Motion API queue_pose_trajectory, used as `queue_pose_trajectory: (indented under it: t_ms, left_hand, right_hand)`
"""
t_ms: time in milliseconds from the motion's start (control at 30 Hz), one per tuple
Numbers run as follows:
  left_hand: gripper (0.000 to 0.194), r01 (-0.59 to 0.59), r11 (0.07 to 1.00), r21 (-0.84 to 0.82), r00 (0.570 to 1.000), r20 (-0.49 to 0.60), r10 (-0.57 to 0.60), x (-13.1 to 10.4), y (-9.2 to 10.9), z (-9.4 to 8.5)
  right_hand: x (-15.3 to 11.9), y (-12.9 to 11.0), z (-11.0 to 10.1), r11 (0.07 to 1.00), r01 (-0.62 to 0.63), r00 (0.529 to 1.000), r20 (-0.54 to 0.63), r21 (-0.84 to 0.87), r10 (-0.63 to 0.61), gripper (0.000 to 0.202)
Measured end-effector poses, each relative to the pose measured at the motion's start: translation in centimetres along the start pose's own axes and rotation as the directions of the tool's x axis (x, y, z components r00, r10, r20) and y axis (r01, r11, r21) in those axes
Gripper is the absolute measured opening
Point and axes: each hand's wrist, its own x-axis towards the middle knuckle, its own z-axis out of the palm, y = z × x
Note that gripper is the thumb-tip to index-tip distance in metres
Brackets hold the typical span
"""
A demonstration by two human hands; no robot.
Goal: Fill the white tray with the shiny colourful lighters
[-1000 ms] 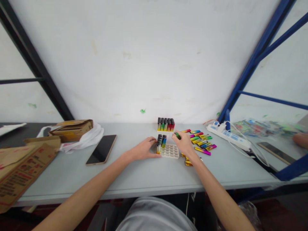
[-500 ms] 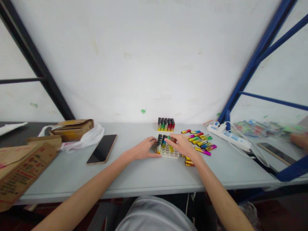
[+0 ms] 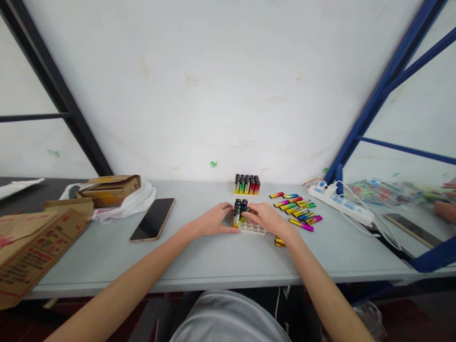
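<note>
A white tray with round holes (image 3: 253, 230) lies on the grey table, with several black-topped lighters (image 3: 237, 213) upright at its left side. My left hand (image 3: 218, 219) curves round the tray's left end, thumb and fingers apart, beside the lighters. Over the tray is my right hand (image 3: 261, 217), its fingers pinched at a shiny yellow-green lighter that they mostly cover. Behind stands a full block of coloured lighters (image 3: 247, 184). Loose metallic lighters (image 3: 297, 209) lie to the right, and a few gold ones (image 3: 280, 241) are near my right wrist.
A phone (image 3: 152, 219), a white plastic bag (image 3: 137, 204) and cardboard boxes (image 3: 46, 237) are on the left. On the right lie a power strip (image 3: 342, 204) with cables, a second phone (image 3: 413, 229) and colourful packets (image 3: 377, 192). Another person's hand (image 3: 444, 210) shows at the right edge.
My right hand has lowered over the tray, and the lighter that slanted from its fingers is now mostly hidden. My left hand stays in place. The view has shifted slightly.
</note>
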Motion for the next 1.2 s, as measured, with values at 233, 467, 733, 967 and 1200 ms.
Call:
queue_pose_trajectory:
  t_ms: [233, 467, 733, 967, 1200]
  left_hand:
    - [0.071, -0.002, 1.000, -0.010, 1.000, -0.010, 0.002, 0.1, -0.4, 0.2]
    - [0.072, 0.009, 1.000, 0.004, 1.000, -0.009, -0.009, 0.1, -0.6, 0.2]
    - [0.073, 0.015, 1.000, 0.017, 1.000, -0.005, -0.015, 0.1, -0.6, 0.1]
    - [0.072, 0.028, 0.999, 0.027, 1.000, 0.008, -0.029, 0.1, -0.5, 0.1]
    - [0.072, 0.020, 0.999, 0.040, 1.000, 0.009, -0.021, 0.1, -0.5, 0.1]
  right_hand:
    - [-0.1, 0.6, -0.2, 0.968, -0.145, 0.990, -0.028, -0.207, 0.142, 0.046]
    - [-3.3, 3.8, -5.9, 0.975, -0.205, 0.979, 0.027, 0.089, 0.203, 0.030]
    - [-5.4, 6.0, -7.4, 0.930, -0.368, 0.916, 0.170, -0.008, 0.364, 0.016]
    - [-5.0, 6.0, -7.2, 0.899, -0.407, 0.836, 0.332, -0.161, 0.438, 0.011]
    - [-4.7, 5.6, -7.1, 0.962, -0.268, 0.955, 0.119, -0.048, 0.272, 0.017]
